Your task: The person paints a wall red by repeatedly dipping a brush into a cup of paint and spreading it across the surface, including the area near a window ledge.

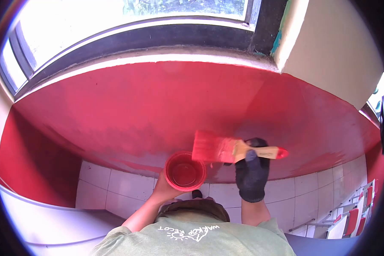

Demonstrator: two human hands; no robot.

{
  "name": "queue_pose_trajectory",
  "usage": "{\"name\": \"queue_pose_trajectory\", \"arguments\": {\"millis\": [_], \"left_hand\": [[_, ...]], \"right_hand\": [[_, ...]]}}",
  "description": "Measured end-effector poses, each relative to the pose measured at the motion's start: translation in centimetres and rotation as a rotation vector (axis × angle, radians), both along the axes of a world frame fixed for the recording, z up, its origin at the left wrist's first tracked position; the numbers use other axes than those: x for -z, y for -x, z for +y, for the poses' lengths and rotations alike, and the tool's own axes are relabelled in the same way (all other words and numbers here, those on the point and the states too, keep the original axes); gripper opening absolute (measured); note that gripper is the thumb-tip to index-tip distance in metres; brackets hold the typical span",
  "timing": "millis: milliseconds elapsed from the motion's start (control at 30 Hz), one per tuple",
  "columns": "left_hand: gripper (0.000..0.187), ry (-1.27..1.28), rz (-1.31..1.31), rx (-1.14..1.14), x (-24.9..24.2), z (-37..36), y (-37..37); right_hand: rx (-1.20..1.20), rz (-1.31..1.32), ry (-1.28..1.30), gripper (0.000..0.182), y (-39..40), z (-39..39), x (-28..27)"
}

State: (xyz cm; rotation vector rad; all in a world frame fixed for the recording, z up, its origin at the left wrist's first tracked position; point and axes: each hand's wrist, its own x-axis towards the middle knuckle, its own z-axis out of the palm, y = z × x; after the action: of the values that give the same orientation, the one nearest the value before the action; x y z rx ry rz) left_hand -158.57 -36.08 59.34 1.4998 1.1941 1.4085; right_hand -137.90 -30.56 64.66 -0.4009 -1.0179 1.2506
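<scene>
A small red paint cup (pixel 170 176) is held by my bare left hand (pixel 165 187), fingers wrapped round its side and underside. Red paint shows inside the cup. My right hand (pixel 252 173), in a black glove, closes on the wooden handle of a wide paintbrush (pixel 211 147). The brush points left, its bristles coated with red paint and its handle tip also red. In this view the bristles overlap the cup's upper right rim. Behind both lies the red wall (pixel 166 98), with darker, wet-looking patches along its lower part.
A dark-framed window (pixel 179 36) with a pale sill runs above the red wall. At the upper right stands a cream pillar (pixel 328 51). White floor tiles (pixel 281 192) lie below, with red-and-white chairs (pixel 352 222) at the lower right and a grey-white surface (pixel 59 219) at the lower left.
</scene>
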Motion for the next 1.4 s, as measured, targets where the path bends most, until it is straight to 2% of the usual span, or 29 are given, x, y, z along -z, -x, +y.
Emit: {"name": "queue_pose_trajectory", "arguments": {"millis": [33,100,167,233,267,400,433,500,533,567,633,700,733,767,800,867,900,967,1000,1033,1100,1133,1167,1233,1300,1333,1367,1400], "left_hand": [[0.092,-0.016,0.013,0.024,0.3,0.4,0.4],[0.092,-0.039,0.044,0.077,0.2,0.8,1.5],[0.094,-0.044,0.138,0.083,0.3,0.9,2.2],[0.095,-0.045,0.112,0.131,0.3,1.0,2.9],[0.096,-0.037,0.089,0.157,0.3,1.0,3.4],[0.095,-0.016,0.124,0.152,1.0,0.8,5.3],[0.095,-0.012,0.127,0.166,1.1,0.6,5.5],[0.095,-0.017,0.121,0.189,1.0,0.7,6.1],[0.094,0.015,0.117,0.183,0.7,0.6,6.4],[0.093,0.049,0.115,0.179,0.6,0.7,6.5],[0.087,0.021,0.047,0.183,0.8,1.0,6.4],[0.081,-0.002,-0.009,0.195,0.7,1.3,6.0],[0.081,-0.002,0.001,0.202,0.5,1.4,6.0],[0.081,-0.004,0.011,0.209,0.4,1.6,6.0],[0.081,-0.001,0.017,0.227,0.8,1.8,6.1],[0.083,0.064,-0.053,0.253,2.1,2.4,6.4],[0.083,0.064,-0.047,0.264,2.1,2.6,6.3],[0.083,-0.007,-0.018,0.25,1.7,2.8,6.3],[0.084,0.03,0.01,0.255,1.3,2.8,6.5],[0.084,0.032,0.01,0.258,1.6,3.0,6.8],[0.092,0.048,0.113,0.286,2.3,3.1,7.4],[0.092,0.051,0.114,0.293,2.2,3.2,7.2],[0.088,0.054,0.072,0.281,1.7,3.1,6.7],[0.084,0.056,0.032,0.271,1.5,3.6,6.4],[0.086,0.083,-0.06,0.331,2.1,4.3,6.4],[0.088,0.057,0.003,0.32,2.1,4.3,6.6],[0.089,0.028,0.074,0.27,1.8,4.0,6.5],[0.089,0.071,0.053,0.264,2.3,3.9,6.8]], "right_hand": [[0.013,0.004,-0.002,0.023,0.2,0.2,-0.3],[0.237,0.07,-0.185,0.025,1.1,0.3,-1.4],[0.287,0.058,-0.217,0.027,2.0,0.0,-2.5],[0.418,0.169,-0.316,0.025,3.6,0.0,-4.2],[0.44,0.132,-0.347,0.026,4.1,0.2,-4.6],[0.597,0.118,-0.265,0.024,5.9,1.2,-6.1],[0.72,-0.008,-0.309,0.025,5.0,1.6,-5.3],[0.897,0.006,-0.371,0.027,4.3,0.8,-5.2],[1.089,-0.032,-0.402,0.028,3.7,0.8,-4.4],[1.417,-0.355,-0.339,0.027,2.8,-0.1,-3.9],[1.502,-0.24,-0.558,0.023,2.8,-0.2,-4.1],[1.512,-0.548,-0.574,0.017,2.5,-1.2,-5.2],[1.508,-0.438,-0.652,0.012,3.6,-0.2,-5.5],[1.481,-0.815,-0.779,0.02,3.3,-0.8,-5.6],[1.48,-0.788,-0.726,0.025,4.8,-0.1,-4.8],[1.109,-0.849,-0.89,0.029,6.3,-0.5,-4.4],[1.011,-0.861,-0.939,0.028,6.6,-1.3,-5.0],[1.008,-0.728,-0.939,0.024,6.6,-1.7,-5.4],[0.934,-0.745,-0.983,0.022,4.7,-1.4,-5.5],[1.45,-0.653,-0.946,0.02,5.3,-0.5,-5.6],[1.535,-0.755,-0.755,0.018,3.8,-0.2,-6.1],[1.481,-0.692,-0.674,0.016,4.3,0.4,-6.2],[1.535,-0.658,-0.719,0.028,4.8,1.5,-5.9],[1.333,-0.873,-0.921,0.029,5.6,1.3,-5.5],[0.813,-0.98,-0.899,0.031,6.7,-0.5,-6.1],[0.924,-0.871,-0.936,0.031,7.6,-0.9,-6.0],[0.879,-0.879,-0.959,0.03,6.9,-1.3,-6.5],[0.792,-0.718,-0.763,0.027,5.9,-1.8,-6.6]]}}
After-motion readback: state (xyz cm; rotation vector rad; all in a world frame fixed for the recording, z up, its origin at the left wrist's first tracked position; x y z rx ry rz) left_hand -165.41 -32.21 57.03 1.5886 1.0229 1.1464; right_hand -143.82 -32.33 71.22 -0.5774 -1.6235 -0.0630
